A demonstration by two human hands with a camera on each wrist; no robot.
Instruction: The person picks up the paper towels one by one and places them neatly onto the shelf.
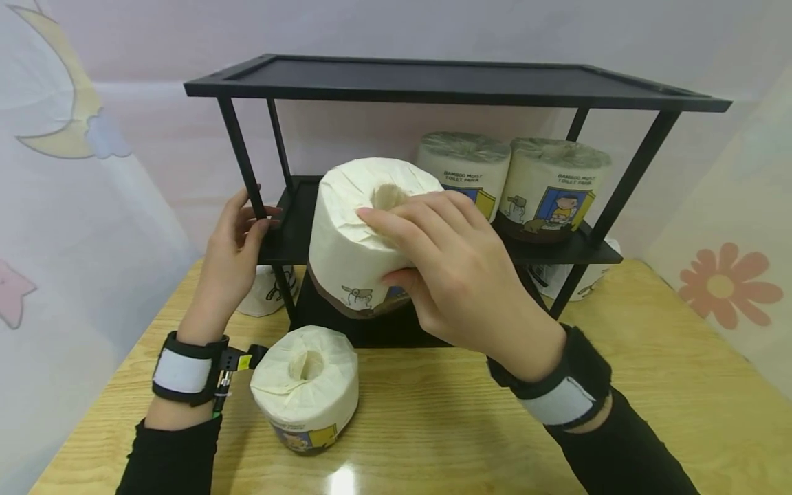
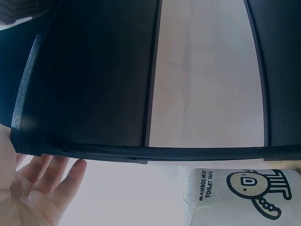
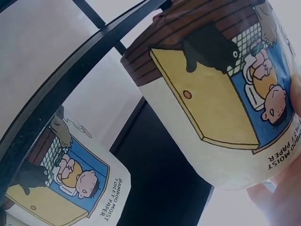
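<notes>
Right hand [image 1: 470, 275], centre of frame: grips the held roll [image 1: 343, 240], fingertips over the rim of its core hole, thumb low on the near side. Grip narrow at the rim; fingers bent, the roll's bulk hanging left of and below the palm.

Roll's long axis near upright, a little tilted, core hole upward. In the frame it stands between the left front post [image 1: 238, 151] of the black rack and two shelved rolls [image 1: 464, 161] [image 1: 551, 196], these side by side at right on the middle shelf [image 1: 297, 220].

Key relation: the held roll lies across that shelf's front edge in the head view, its base showing lower than the edge. Right wrist view puts it just beside a black edge; cannot tell whether they touch.

Left hand [image 1: 229, 258], left of centre: curls round the front post at shelf height, thumb on the near side, no roll in it. Right hand is the nearer to the held roll.

Another roll [image 1: 303, 392] stands lower left on the wooden table [image 1: 445, 426], beside the left wrist.
</notes>
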